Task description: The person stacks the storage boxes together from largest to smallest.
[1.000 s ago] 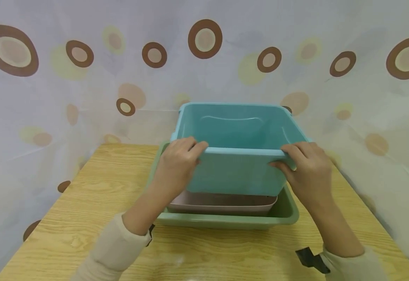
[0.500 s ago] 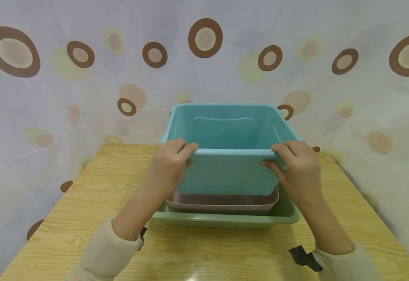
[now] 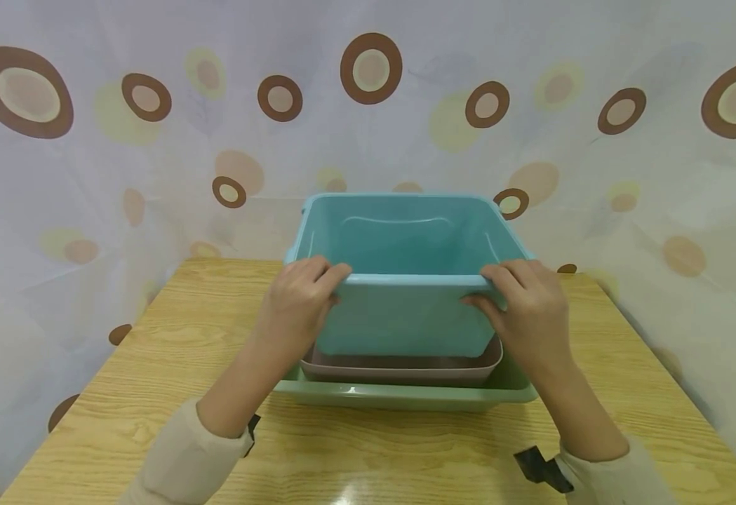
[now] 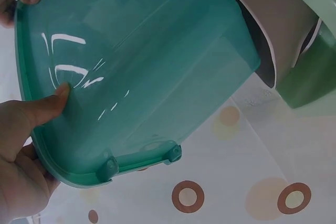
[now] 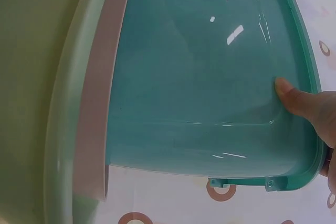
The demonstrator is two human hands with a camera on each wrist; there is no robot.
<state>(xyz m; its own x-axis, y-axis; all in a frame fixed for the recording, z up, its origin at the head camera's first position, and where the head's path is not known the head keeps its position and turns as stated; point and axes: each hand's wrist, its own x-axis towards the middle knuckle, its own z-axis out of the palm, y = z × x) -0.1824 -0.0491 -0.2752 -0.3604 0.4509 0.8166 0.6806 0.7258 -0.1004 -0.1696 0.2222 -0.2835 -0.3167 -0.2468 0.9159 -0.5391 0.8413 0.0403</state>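
Both hands hold a blue plastic storage bin [image 3: 405, 315] by its near rim. My left hand [image 3: 298, 294] grips the rim's left part; in the left wrist view its thumb [image 4: 50, 106] presses the bin's outer wall. Toward the rim's right end, my right hand [image 3: 528, 301] has its fingers over the edge and its thumb [image 5: 294, 98] against the wall. The bin's base overlaps a pinkish-brown bin [image 3: 399, 375], which sits inside a larger green tub [image 3: 405, 398]. Inside the blue bin, the visible far wall is bare; its floor is hidden by the near wall.
The green tub stands on a wood-grain table [image 3: 153, 365]. A white curtain [image 3: 405, 140] with brown and yellow circles hangs behind the table and along its sides. Black strips [image 3: 541, 468] show at the sleeve cuffs.
Both hands have moved the blue bin left over the pinkish-brown bin, then slightly lower. Their grip on the rim looks the same, and the green tub has stayed in place.
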